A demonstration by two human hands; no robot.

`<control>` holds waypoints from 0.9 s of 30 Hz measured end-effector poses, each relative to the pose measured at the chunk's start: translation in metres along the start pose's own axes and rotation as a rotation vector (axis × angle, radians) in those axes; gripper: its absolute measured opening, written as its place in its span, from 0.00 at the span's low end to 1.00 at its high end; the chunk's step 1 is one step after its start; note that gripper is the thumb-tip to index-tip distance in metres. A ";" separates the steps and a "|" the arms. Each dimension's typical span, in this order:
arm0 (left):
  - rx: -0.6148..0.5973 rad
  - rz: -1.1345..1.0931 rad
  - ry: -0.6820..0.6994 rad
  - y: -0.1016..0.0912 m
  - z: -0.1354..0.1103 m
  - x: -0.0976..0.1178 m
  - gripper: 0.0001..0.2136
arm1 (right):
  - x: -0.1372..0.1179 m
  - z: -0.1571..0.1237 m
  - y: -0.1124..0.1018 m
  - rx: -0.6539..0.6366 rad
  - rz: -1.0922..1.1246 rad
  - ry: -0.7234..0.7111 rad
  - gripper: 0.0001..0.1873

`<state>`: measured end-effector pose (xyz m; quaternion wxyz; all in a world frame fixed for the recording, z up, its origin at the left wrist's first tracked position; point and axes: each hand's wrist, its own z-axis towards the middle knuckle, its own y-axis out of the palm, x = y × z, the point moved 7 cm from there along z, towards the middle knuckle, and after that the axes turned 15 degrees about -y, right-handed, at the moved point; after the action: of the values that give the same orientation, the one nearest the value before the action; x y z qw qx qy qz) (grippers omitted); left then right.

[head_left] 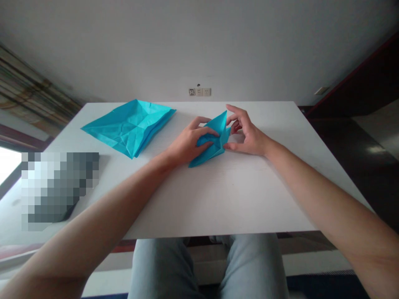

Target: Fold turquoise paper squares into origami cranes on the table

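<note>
Left hand [191, 143] over the folded blue paper [221, 141], right hand [245, 135] at its edge

The folded paper lies right of the frame's centre, one point standing up beside the right hand's fingers. The left hand lies across it with fingers spread; whether they pinch the paper, I cannot tell. The right hand has thumb and index finger apart, the thumb at the paper's right-hand corner, seemingly touching.

A broad stretch of white surface [237, 199] runs from the paper down to the near edge at lower centre, and another reaches from the right hand towards the slanting right edge. At upper left, a larger blue paper [124, 124] takes up room near the far edge, well apart from the small one, with a strip of surface between them. The far edge stands near the wall [199, 45], below the sockets [200, 91].

The left hand covers much of the small paper's left side, so its folds there are hidden. The right hand's curled fingers partly hide one another. An object [62, 185] at lower left is pixelated beyond recognition. The forearms and jeans [162, 265] are cut off by the frame.
</note>
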<state>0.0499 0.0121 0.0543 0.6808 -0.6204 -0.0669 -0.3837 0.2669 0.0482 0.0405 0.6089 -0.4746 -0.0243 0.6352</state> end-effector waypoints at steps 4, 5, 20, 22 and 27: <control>-0.032 -0.009 0.002 0.002 -0.002 0.002 0.14 | -0.009 0.002 0.003 -0.029 -0.046 -0.045 0.59; -0.043 -0.010 0.003 0.002 -0.002 0.002 0.15 | -0.011 0.003 0.004 -0.043 -0.050 -0.060 0.56; -0.057 0.132 -0.140 0.002 -0.001 -0.002 0.13 | 0.003 0.003 0.012 -0.096 -0.176 -0.019 0.16; -0.048 0.137 -0.156 0.001 0.000 -0.003 0.15 | 0.004 0.003 0.012 -0.082 -0.157 -0.008 0.18; -0.003 0.180 -0.148 0.000 -0.002 0.001 0.15 | 0.002 0.006 0.004 0.006 -0.062 0.002 0.19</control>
<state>0.0496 0.0097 0.0545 0.7047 -0.6517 -0.0604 -0.2740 0.2604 0.0521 0.0399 0.6296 -0.4725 -0.0365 0.6157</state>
